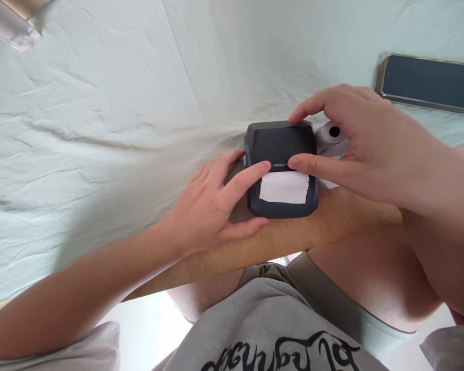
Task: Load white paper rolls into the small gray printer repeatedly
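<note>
A dark label printer (280, 144) with NIIMBOT lettering lies near the table's front edge. A white paper piece (285, 187) with rough edges shows on its lower part. My left hand (216, 206) grips the printer's left side, with one finger on its top beside the lettering and another at its lower edge. My right hand (355, 139) holds the printer from the right, thumb at the lettering and a fingertip on the far edge. A white roll (331, 135) with a dark core sits right of the printer, partly hidden by my right hand.
A pale, wrinkled cloth (119, 103) covers the table. Its wooden front edge (224, 257) is bare. A phone-like dark rectangular object (433, 82) lies at the far right. A clear plastic item (11, 23) is at the upper left corner.
</note>
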Demonstrator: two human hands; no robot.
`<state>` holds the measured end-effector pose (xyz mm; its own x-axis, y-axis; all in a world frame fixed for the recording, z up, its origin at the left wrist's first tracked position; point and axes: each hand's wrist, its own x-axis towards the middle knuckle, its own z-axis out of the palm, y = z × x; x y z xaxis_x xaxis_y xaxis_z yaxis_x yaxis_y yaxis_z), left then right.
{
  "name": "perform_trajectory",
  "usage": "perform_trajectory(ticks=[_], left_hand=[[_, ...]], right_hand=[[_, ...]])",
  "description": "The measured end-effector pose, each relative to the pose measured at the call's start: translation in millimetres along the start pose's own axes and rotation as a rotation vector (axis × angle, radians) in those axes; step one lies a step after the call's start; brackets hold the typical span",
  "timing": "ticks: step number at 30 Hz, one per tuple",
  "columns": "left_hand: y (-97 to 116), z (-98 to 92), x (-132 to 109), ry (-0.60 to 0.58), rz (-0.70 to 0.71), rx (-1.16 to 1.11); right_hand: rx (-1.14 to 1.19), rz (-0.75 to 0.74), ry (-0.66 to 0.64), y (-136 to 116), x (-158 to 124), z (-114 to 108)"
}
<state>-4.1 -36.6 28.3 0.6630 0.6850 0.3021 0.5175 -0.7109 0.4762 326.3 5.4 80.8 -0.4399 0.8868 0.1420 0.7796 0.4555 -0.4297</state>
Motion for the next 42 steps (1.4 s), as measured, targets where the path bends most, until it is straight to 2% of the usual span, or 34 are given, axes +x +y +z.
perform_trajectory(ticks=[3, 7, 12, 16, 19, 22, 25, 29, 36, 39, 42], left_hand=[[2.5, -3.0, 1.3, -0.046, -0.028, 0.047], [2.6, -2.4, 1.3, -0.036, -0.067, 0.050], [-0.2, -2.1, -0.7, -0.059, -0.057, 0.139], [2.4, -5.1, -0.6, -0.063, -0.055, 0.169], [4.5, -5.4, -1.0, -0.102, -0.074, 0.195], [4.3, -3.6, -2.6, -0.082, -0.073, 0.211], [2.7, -3.2, -3.5, -0.055, -0.064, 0.179], [1.7, -5.5, -1.9, -0.095, -0.093, 0.117], [3.1, -0.5, 0.4, -0.094, -0.110, 0.104], [2.0, 2.5, -1.0, -0.045, -0.099, 0.089], [0.5, 3.3, -1.6, -0.037, -0.127, 0.071]], right_hand=[[-0.010, -0.017, 0.003, -3.2, 1.1, 1.8], [-0.112, -0.065, 0.078, -11.2, -10.2, 4.5], [-0.230, -0.076, 0.155, 1.4, -23.4, 3.7], [-0.223, -0.078, 0.103, 8.2, -21.6, 8.9], [-0.219, -0.087, 0.171, 5.4, -18.9, 16.4], [-0.217, -0.097, 0.217, 4.7, -17.1, 19.4], [-0.160, -0.099, 0.122, 7.2, -14.7, 13.4], [-0.072, -0.062, -0.028, 7.6, -11.6, 2.3], [0.008, -0.014, -0.034, 9.5, -9.0, 0.1], [-0.005, -0.072, -0.020, 16.2, -10.0, -3.7], [-0.086, -0.151, 0.053, 16.9, -12.3, -9.8]])
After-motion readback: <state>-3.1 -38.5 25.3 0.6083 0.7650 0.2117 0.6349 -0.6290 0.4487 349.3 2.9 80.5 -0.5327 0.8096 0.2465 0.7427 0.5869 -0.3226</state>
